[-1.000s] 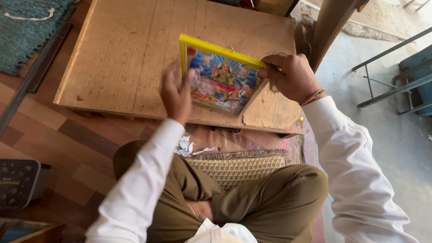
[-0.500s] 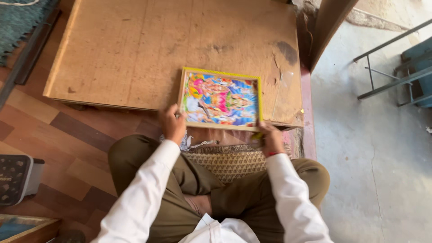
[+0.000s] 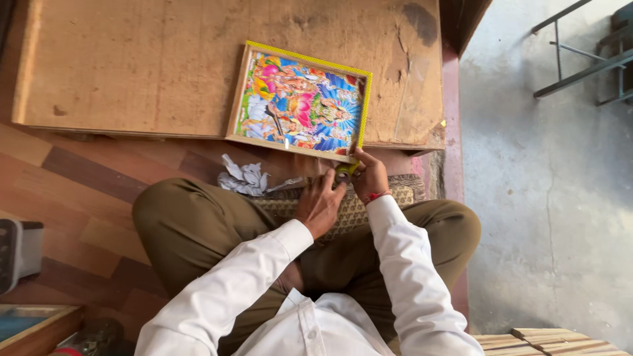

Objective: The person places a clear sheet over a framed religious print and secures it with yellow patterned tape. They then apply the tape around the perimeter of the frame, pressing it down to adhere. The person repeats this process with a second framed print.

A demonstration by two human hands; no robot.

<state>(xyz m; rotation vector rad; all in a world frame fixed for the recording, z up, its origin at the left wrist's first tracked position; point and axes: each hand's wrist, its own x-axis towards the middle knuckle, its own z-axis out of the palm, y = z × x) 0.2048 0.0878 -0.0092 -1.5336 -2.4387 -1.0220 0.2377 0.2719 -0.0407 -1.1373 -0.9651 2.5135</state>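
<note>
My hands meet at the near right corner of the framed picture (image 3: 302, 102), which lies flat on the wooden table (image 3: 132, 66). My left hand (image 3: 321, 206) and right hand (image 3: 369, 177) crowd that corner, touching. Left of the frame and beyond it the board lies bare, open to reach. Crumpled paper (image 3: 244, 178) sits by my left knee (image 3: 165, 211), just under the table edge.

Framed picture (image 3: 300, 103): bright multicoloured print, pale wood frame, yellow tape on two edges; lies flat, face up. Rests at the desk (image 3: 132, 59) near edge; slightly overhanging.
</note>
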